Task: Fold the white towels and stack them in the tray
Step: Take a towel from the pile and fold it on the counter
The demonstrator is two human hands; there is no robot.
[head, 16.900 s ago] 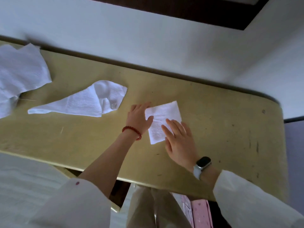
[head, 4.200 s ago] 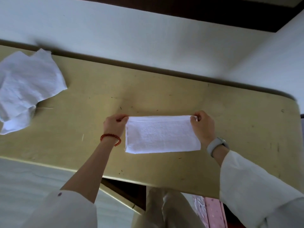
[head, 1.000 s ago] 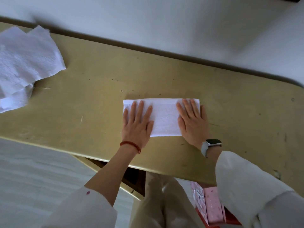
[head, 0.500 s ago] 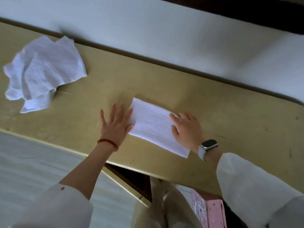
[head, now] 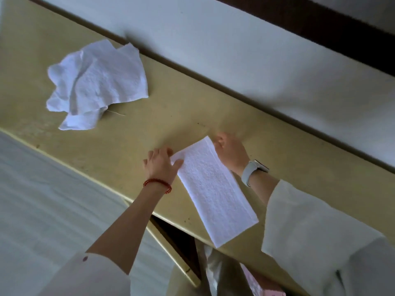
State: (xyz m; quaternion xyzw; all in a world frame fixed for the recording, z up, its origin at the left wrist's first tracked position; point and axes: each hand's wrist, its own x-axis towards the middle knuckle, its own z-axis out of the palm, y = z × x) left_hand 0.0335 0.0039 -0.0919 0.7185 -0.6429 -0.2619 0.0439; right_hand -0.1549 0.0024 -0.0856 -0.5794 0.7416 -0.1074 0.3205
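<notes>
A white towel, folded into a long strip, lies slanted on the yellow table, its near end hanging past the table's front edge. My left hand pinches the strip's far left corner. My right hand grips the far right corner; it is blurred. A crumpled heap of unfolded white towels lies at the far left of the table. No tray is in view.
A white wall runs along the table's far edge. A pale surface lies to the left below the table. A pink box sits under the table near my legs.
The towel strip has swung round so it points toward me and overhangs the front edge. Both hands moved from pressing flat to holding its far corners.
</notes>
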